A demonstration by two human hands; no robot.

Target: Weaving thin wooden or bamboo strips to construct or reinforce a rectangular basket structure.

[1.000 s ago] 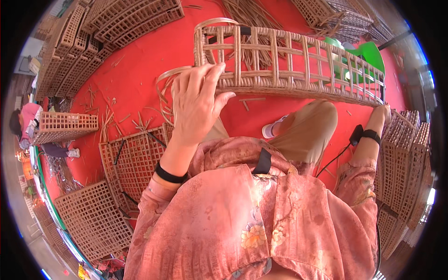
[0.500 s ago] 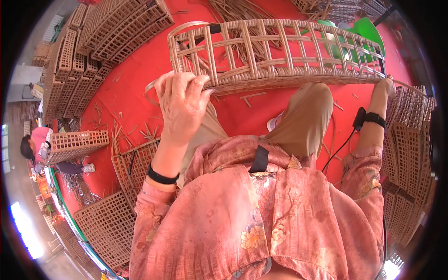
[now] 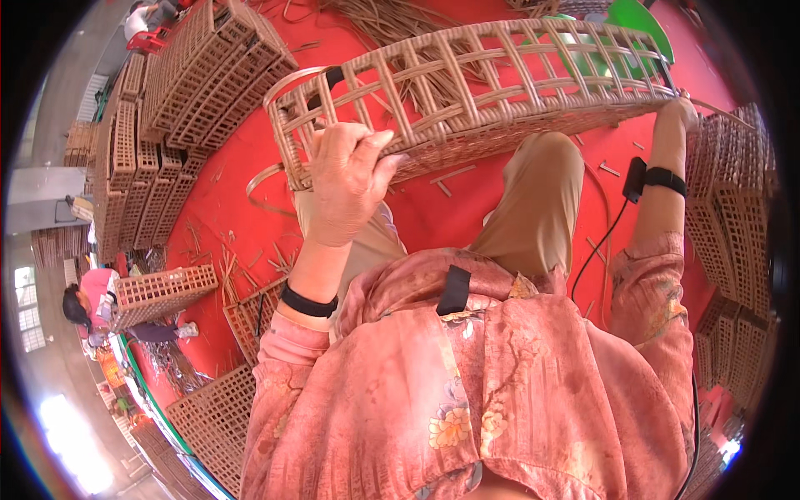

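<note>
A long brown woven basket [image 3: 450, 146] with an open lattice side lies across in front of my knees, tilted up at its right end. My left hand [image 3: 350, 179] is closed on its near edge by the left end, with the thumb pointing right. At the far right corner my right hand [image 3: 685, 112] grips the basket's end; its fingers are mostly hidden. A loose strand [image 3: 723, 115] sticks out beyond my right hand. Another strand loops out [image 3: 265, 183] at the left end. Black bands [image 3: 335, 77] wrap part of the basket's frame.
Stacks of woven baskets stand at the left [image 3: 208, 75] and right [image 3: 733, 217]. Cut strands [image 3: 392, 33] lie on the red floor covering [image 3: 242, 167]. Behind the basket is a green chair-like object [image 3: 642, 21]. A person [image 3: 100, 296] holds another basket [image 3: 167, 292] at far left.
The basket's left end has come lower and nearer in the view, and its right end has risen. Both hands have kept hold; my left hand has shifted right and down.
</note>
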